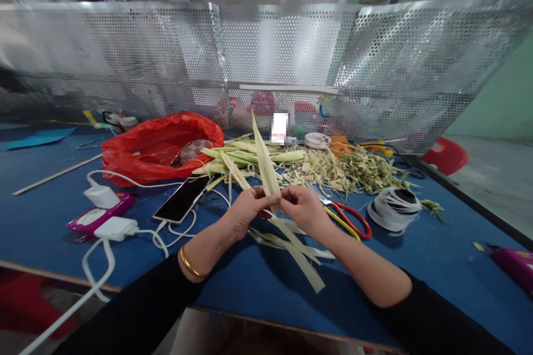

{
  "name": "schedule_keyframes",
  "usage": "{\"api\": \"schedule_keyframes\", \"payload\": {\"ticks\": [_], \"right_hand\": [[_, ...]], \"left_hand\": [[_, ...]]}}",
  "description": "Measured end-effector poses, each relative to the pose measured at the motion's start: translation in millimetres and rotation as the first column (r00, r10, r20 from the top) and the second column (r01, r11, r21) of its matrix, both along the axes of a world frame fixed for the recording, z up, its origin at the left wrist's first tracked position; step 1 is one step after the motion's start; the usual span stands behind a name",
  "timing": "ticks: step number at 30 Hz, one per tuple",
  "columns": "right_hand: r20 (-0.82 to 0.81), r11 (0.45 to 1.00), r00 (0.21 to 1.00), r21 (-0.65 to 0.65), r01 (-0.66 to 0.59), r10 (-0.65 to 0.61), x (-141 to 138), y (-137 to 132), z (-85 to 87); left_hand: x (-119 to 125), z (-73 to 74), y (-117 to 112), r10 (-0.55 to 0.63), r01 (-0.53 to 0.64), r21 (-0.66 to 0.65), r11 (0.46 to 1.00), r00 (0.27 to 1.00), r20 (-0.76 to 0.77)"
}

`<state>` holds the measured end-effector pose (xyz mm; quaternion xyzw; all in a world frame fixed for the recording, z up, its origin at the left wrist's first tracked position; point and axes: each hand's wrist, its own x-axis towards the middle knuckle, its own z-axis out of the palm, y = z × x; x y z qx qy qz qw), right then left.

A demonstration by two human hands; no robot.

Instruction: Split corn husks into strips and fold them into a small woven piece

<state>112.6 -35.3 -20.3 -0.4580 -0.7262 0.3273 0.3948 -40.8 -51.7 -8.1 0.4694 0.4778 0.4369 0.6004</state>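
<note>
Above the middle of the blue table, my left hand (249,206) and my right hand (300,208) pinch the lower end of a pale corn husk (265,163) between thumbs and fingers. The husk stands upright with its pointed tip toward the metal screen. Below my hands hang flat strips of husk (303,266), though my fingers hide where they join. Red-and-yellow handled scissors (352,219) lie just right of my right hand. Behind both hands is a pile of long husks (245,152).
A red plastic bag (125,158) sits at left, with a black phone (182,199), white chargers (115,228) and cables before it. Shredded husk scraps (350,169) are heaped behind a spool of white ribbon (393,211). A perforated metal screen (166,61) stands along the back.
</note>
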Motion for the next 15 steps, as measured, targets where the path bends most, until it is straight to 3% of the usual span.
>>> {"api": "schedule_keyframes", "payload": {"ticks": [4,8,12,15], "right_hand": [[-0.105,0.998,0.994,-0.058,-0.018,0.012,0.3,-0.5,4.8],[-0.207,0.993,0.978,-0.114,-0.019,-0.005,1.7,1.6,6.5],[-0.071,0.999,0.997,-0.023,0.034,-0.036,2.9,2.2,4.4],[0.042,0.999,0.999,-0.026,0.031,-0.030,2.0,0.2,4.5]], "left_hand": [[-3.1,-0.6,2.0,0.057,-0.057,0.000,0.998,0.998,0.026],[-4.2,1.7,0.7,0.077,-0.074,0.057,0.996,0.996,-0.047],[-1.8,2.7,-1.1,0.135,-0.126,0.094,0.988,0.986,-0.102],[0.0,3.6,-2.3,0.150,-0.137,0.115,0.984,0.982,-0.115]]}}
